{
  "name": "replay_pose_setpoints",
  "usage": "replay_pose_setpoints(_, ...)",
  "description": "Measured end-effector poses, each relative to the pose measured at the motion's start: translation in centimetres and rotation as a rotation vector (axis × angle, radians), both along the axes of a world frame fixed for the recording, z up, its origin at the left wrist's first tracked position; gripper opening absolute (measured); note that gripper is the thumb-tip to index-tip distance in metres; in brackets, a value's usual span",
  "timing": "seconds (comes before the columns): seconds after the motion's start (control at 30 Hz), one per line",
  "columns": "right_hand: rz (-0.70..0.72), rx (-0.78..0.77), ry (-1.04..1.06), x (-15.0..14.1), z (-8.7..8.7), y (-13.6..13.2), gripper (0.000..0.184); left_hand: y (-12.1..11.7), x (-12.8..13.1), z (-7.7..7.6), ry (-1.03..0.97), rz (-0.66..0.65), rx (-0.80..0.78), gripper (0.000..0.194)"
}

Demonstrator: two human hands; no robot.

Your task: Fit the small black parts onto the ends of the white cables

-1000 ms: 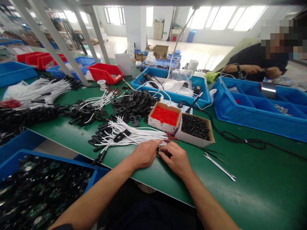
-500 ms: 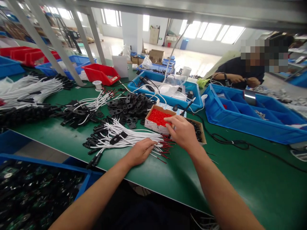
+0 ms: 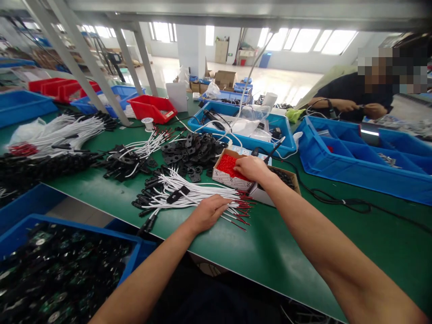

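Observation:
A bundle of white cables point(image 3: 192, 192) with red wire ends and black connectors lies on the green table. My left hand point(image 3: 211, 211) is over its near side, thumb and fingers pinched together on a white cable. The fingertips of my right hand point(image 3: 251, 168) dip into a small cardboard box point(image 3: 231, 179) full of small red pieces point(image 3: 225, 164). Those fingers are bent together; what is between them is hidden. Partly behind my right forearm stands a second box point(image 3: 265, 195) with small black parts point(image 3: 282, 176). A flat black bracket point(image 3: 178, 194) lies across the cables.
Black brackets point(image 3: 192, 150) are piled behind the bundle. A blue bin point(image 3: 290, 143) and a divided blue bin point(image 3: 364, 173) stand farther back. A black cord point(image 3: 354, 204) runs along the right. Below left is a crate point(image 3: 137, 252) of dark round parts. A co-worker point(image 3: 354, 90) sits opposite.
My right hand has moved down from above the box's edge, and its fingertips are now among the red pieces. My left hand stays at the cables. The whole view has shifted slightly.

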State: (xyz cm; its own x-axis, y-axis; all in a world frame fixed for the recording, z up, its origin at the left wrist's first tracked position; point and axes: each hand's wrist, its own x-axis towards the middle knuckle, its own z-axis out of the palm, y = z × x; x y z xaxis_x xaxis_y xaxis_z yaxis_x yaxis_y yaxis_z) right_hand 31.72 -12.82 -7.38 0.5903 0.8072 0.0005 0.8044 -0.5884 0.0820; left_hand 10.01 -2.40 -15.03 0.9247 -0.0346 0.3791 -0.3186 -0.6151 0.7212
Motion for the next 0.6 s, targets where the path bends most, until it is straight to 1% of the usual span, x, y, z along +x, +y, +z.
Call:
replay_pose_setpoints(0.07,-0.012,0.049,-0.032,-0.2,0.3,-0.4,0.031,0.0,0.0,-0.1,0.0,0.014,-0.018,0.03)
replay_pose_setpoints(0.1,-0.011,0.111,-0.038,-0.5,0.6,-0.7,0.032,0.1,0.0,-0.2,-0.004,0.031,-0.036,0.03)
replay_pose_setpoints(0.13,-0.002,0.209,-0.024,-0.9,0.8,-1.1,0.031,0.1,0.0,-0.3,-0.011,0.054,-0.056,0.029)
replay_pose_setpoints(0.17,0.017,0.339,0.013,-1.6,1.0,-1.6,0.029,0.1,0.0,-0.4,-0.022,0.082,-0.077,0.028)
replay_pose_setpoints(0.23,0.059,0.645,0.143,-3.4,1.1,-2.9,0.023,0.2,-0.1,-0.5,-0.057,0.144,-0.108,0.024)
replay_pose_setpoints(0.27,0.064,0.769,0.217,-4.6,0.8,-3.7,0.02,0.2,-0.1,-0.4,-0.082,0.173,-0.115,0.022)
replay_pose_setpoints(0.3,0.051,0.856,0.279,-5.9,0.4,-4.6,0.019,0.2,-0.2,-0.4,-0.109,0.198,-0.118,0.02)
replay_pose_setpoints(0.33,0.027,0.912,0.341,-7.2,-0.3,-5.5,0.017,0.2,-0.2,-0.4,-0.136,0.219,-0.118,0.019)
replay_pose_setpoints(0.4,-0.045,0.979,0.473,-9.7,-2.0,-7.1,0.017,0.1,-0.3,-0.3,-0.181,0.246,-0.115,0.018)
replay_pose_setpoints(0.47,-0.128,1.04,0.63,-11.6,-4.0,-8.2,0.019,0.1,-0.3,-0.4,-0.202,0.245,-0.099,0.019)
replay_pose_setpoints(0.53,-0.21,1.117,0.789,-12.6,-5.8,-8.9,0.023,0.0,-0.2,-0.6,-0.202,0.224,-0.065,0.019)
replay_pose_setpoints(0.6,-0.27,1.186,0.889,-12.8,-7.1,-9.2,0.025,-0.2,-0.2,-0.7,-0.195,0.189,-0.03,0.02)
